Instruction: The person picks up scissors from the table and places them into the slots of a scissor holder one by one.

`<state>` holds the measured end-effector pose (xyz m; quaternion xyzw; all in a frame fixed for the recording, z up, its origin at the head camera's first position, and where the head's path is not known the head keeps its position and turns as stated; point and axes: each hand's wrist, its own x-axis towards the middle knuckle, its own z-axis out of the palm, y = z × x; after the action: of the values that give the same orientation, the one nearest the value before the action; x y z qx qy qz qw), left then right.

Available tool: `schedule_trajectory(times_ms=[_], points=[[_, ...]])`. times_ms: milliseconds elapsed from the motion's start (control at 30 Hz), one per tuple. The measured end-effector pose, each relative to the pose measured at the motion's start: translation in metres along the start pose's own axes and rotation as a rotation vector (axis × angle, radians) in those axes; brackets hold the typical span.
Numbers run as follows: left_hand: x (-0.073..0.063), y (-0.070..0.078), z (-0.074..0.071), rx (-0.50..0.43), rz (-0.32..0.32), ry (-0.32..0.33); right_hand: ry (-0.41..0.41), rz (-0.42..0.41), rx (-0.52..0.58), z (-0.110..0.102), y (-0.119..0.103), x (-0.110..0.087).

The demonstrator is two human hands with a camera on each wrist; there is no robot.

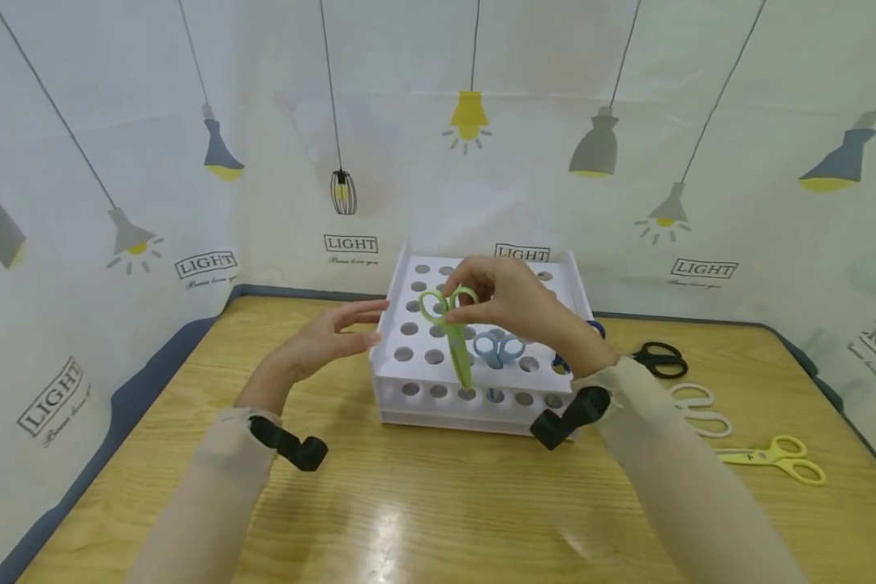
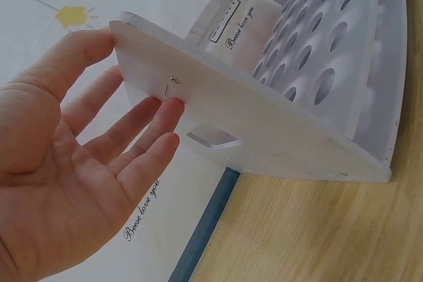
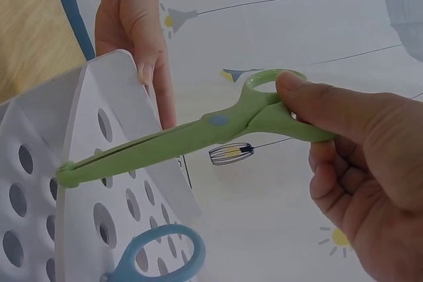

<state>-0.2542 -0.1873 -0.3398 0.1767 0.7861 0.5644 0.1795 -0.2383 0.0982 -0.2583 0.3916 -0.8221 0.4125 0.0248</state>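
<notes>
My right hand (image 1: 507,296) pinches a pair of light green scissors (image 3: 165,146) by the handle loops. Their closed blades point down over the front part of a white rack with round holes (image 1: 390,369). Light blue scissors (image 1: 498,349) stand in one of the rack's holes, handles up. Dark blue scissors (image 1: 595,328) show at the rack's right side, mostly hidden behind my right wrist. On the left, the fingers of my left hand (image 2: 86,143) are extended and touch the rack's side panel (image 2: 264,127).
To the right on the wooden table (image 1: 438,511) lie black scissors (image 1: 660,359), white scissors (image 1: 704,410) and yellow scissors (image 1: 781,460), partly behind my right forearm. A lamp-printed cloth (image 1: 409,146) hangs behind and at the sides.
</notes>
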Motion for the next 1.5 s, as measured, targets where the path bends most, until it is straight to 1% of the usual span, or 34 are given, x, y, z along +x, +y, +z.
schedule_trajectory(times_ms=[200,433,600,800,1033,1167,1267,1333,1500], points=[[0.0,0.002,0.001,-0.02,-0.002,-0.007,0.08,0.049,0.037,0.003,0.006,0.008],[0.001,0.002,0.002,-0.026,-0.01,-0.004,0.186,0.06,0.058,0.01,0.019,0.018],[0.0,0.002,0.002,-0.019,-0.022,0.001,0.225,0.054,0.121,0.014,0.026,0.023],[0.001,0.001,0.001,-0.017,-0.018,0.001,0.257,0.056,0.146,0.019,0.029,0.028],[0.002,0.001,0.0,-0.009,-0.014,-0.005,0.24,0.093,0.142,0.025,0.026,0.028],[0.001,0.003,0.0,-0.009,-0.018,-0.007,0.225,0.078,0.097,0.03,0.028,0.028],[0.0,0.004,0.0,-0.012,-0.024,-0.004,0.196,0.074,0.045,0.034,0.031,0.027],[0.0,0.004,0.0,-0.009,-0.026,-0.004,0.167,0.089,0.025,0.036,0.033,0.026],[-0.001,0.004,0.0,-0.005,-0.031,-0.002,0.085,0.109,0.039,0.041,0.036,0.021]])
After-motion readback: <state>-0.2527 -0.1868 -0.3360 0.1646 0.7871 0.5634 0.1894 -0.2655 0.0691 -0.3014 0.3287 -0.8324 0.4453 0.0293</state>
